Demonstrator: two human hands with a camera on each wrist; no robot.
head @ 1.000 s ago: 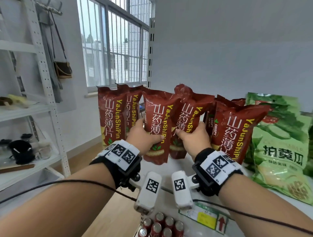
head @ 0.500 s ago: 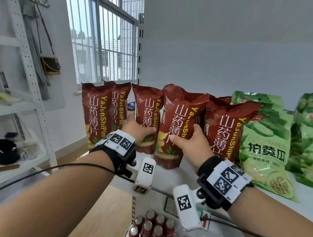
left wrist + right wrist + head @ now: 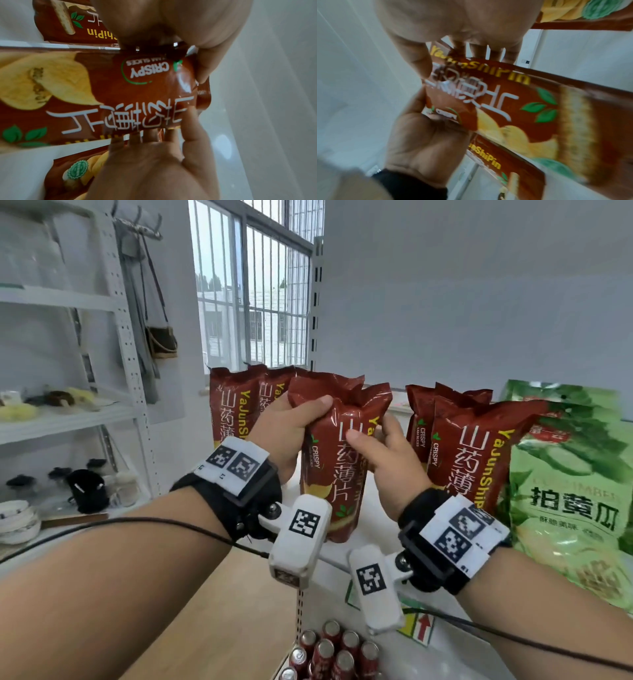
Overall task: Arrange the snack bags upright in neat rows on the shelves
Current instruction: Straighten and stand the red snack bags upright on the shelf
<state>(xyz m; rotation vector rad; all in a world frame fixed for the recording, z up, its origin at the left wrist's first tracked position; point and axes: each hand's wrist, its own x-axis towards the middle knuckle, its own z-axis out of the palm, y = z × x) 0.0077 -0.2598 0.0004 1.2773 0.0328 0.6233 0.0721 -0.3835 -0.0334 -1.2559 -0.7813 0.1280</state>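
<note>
Both hands hold an upright red-brown snack bag (image 3: 334, 463) near the front edge of the white shelf (image 3: 452, 662), and a second like bag (image 3: 376, 400) is pressed right behind it. My left hand (image 3: 294, 422) grips the front bag's upper left corner, thumb across the front. My right hand (image 3: 373, 446) pinches the right side, thumb on the front and fingers behind. The left wrist view shows the bag (image 3: 137, 88) between both hands, and it appears blurred in the right wrist view (image 3: 513, 108). More red bags stand at the left (image 3: 233, 412) and right (image 3: 472, 453).
Green cucumber snack bags (image 3: 568, 474) lean at the far right of the shelf. Several red cans (image 3: 329, 652) stand on the level below. A white metal rack (image 3: 130, 344) with bowls and small items stands to the left, with a barred window (image 3: 253, 302) behind.
Each hand held its own bag low down. Now the two bags are stacked front to back in the middle. Both hands have slid up to the upper part.
</note>
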